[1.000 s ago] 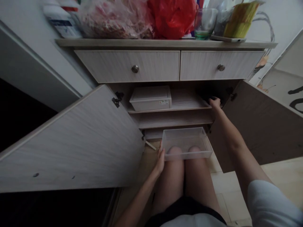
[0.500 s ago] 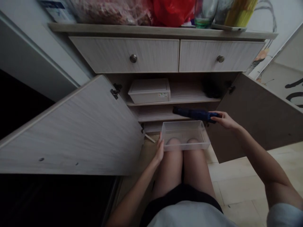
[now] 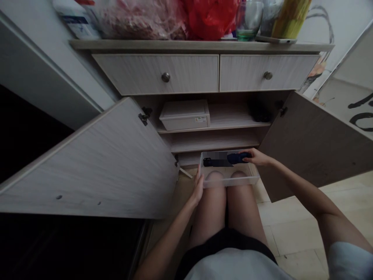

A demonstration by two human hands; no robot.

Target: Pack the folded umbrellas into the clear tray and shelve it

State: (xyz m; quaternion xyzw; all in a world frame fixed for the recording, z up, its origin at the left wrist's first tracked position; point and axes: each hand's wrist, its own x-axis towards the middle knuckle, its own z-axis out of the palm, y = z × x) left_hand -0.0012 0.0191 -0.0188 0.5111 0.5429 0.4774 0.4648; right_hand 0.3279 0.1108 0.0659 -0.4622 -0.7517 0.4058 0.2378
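A clear plastic box [image 3: 250,179] rests on my knees in front of an open cabinet. My left hand [image 3: 198,189] grips the box's left side. A dark blue folded umbrella [image 3: 223,160] lies lengthwise inside the box along its far wall. My right hand [image 3: 258,157] is closed on the umbrella's right end, just over the box's right rim.
Both cabinet doors stand wide open, the left door [image 3: 96,163] and the right door [image 3: 314,140]. A white lidded box [image 3: 185,114] and a dark object [image 3: 259,111] sit on the upper shelf. Two drawers [image 3: 210,73] are above; bags and a glass [image 3: 247,19] stand on top.
My right hand reached to the upper shelf's right end, drew out the dark blue umbrella, and has lowered it into the clear box. The left hand stayed on the box.
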